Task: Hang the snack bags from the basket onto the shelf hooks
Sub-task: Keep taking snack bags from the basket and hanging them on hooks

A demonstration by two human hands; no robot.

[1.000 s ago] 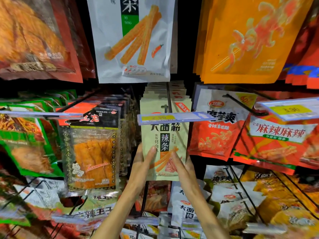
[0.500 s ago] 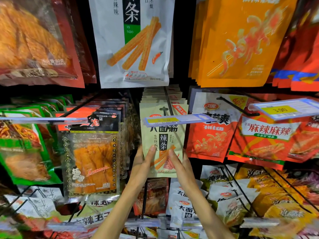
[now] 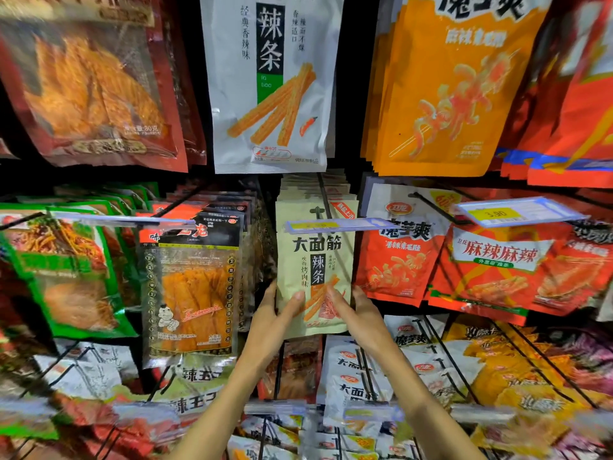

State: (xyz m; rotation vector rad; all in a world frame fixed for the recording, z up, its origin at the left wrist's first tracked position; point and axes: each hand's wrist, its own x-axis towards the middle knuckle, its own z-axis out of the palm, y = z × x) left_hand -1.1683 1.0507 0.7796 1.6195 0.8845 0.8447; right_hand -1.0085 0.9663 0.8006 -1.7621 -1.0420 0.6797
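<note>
A beige snack bag (image 3: pixel 300 260) with black characters hangs at the front of a row of like bags on a black shelf hook (image 3: pixel 323 197), behind a blue price tag strip (image 3: pixel 335 224). My left hand (image 3: pixel 270 327) pinches its lower left corner, thumb on the front and fingers behind. My right hand (image 3: pixel 363 322) pinches the lower right corner the same way. The basket is out of view.
Packed hooks surround it: a clear-window black bag (image 3: pixel 190 293) at left, green bags (image 3: pixel 66 273) further left, red bags (image 3: pixel 394 260) at right, and big white (image 3: pixel 272 81) and orange (image 3: pixel 451 88) bags above. White bags (image 3: pixel 351 376) hang below between my forearms.
Both hands keep the same hold on the beige bag's lower corners. The view has tilted up a little, so the shelf rows sit lower in frame.
</note>
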